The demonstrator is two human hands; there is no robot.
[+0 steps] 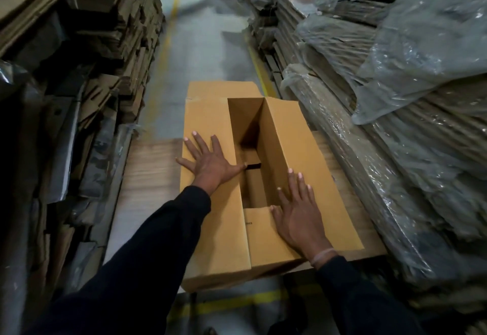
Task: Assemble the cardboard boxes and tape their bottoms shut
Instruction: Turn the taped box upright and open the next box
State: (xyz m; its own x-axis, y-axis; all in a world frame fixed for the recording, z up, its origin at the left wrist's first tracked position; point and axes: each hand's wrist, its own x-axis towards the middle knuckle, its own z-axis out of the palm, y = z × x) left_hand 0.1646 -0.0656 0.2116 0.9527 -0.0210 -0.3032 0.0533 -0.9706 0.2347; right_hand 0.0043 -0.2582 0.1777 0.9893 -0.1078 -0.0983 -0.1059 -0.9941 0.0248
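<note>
**Pressing two box flaps down, one under each hand**

Pressing flat with both palms, I have the cardboard box right in front of me, resting on a wooden counter whose grain shows to the left of the box. My left hand lies spread on the long left flap, fingers straight and fanned apart, the thumb reaching toward the open gap in the middle. My right hand lies on the long right flap, its fingers straight and close together, pointing away from me; its thumb touches the short near flap, which is folded inward beneath it. Neither hand curls round anything; both only bear down on the cardboard.

Between the two long flaps the box is open, and I look down into its dark inside. A short flap at the far end stands out beyond the opening. No tape lies across the flaps.

A pale band circles my right wrist, and both arms are in dark sleeves.

Stacks of flattened cardboard rise on my left. On my right more stacks sit under clear plastic sheeting. A grey concrete floor runs away between them, marked with yellow lines, and another yellow line crosses the floor near my feet.
</note>
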